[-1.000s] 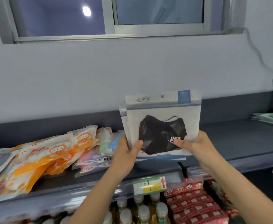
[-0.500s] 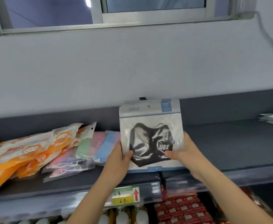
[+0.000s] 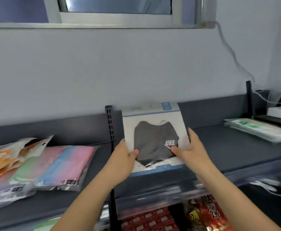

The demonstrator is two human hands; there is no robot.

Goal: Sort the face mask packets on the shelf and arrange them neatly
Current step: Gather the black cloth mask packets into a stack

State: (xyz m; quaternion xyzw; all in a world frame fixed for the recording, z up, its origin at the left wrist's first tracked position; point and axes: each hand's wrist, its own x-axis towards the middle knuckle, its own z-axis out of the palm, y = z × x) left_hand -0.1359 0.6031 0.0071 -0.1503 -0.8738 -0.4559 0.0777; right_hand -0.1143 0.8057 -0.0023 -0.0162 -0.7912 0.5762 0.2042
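Observation:
A black mask packet (image 3: pixel 154 130), white with blue trim and a black mask showing "UKE", stands upright over the dark grey shelf (image 3: pixel 236 152). My left hand (image 3: pixel 122 160) grips its lower left edge and my right hand (image 3: pixel 189 150) grips its lower right side, thumbs on the front. Its bottom edge is at the shelf's front part. To the left lie pastel mask packets (image 3: pixel 59 165) in pink, blue and green, and further left orange cartoon packets (image 3: pixel 8 157). A flat stack of green-printed packets (image 3: pixel 256 129) lies at the far right.
A black slotted upright (image 3: pixel 109 124) rises behind the shelf, just left of the held packet. A black post, white cables and a device (image 3: pixel 273 107) sit at the back right corner. Red snack packs (image 3: pixel 154 220) fill the lower shelf. A wall and window are above.
Both hands have brought the black mask packet lower and further right along the shelf. The view has shifted right, so the orange packets sit at the left edge.

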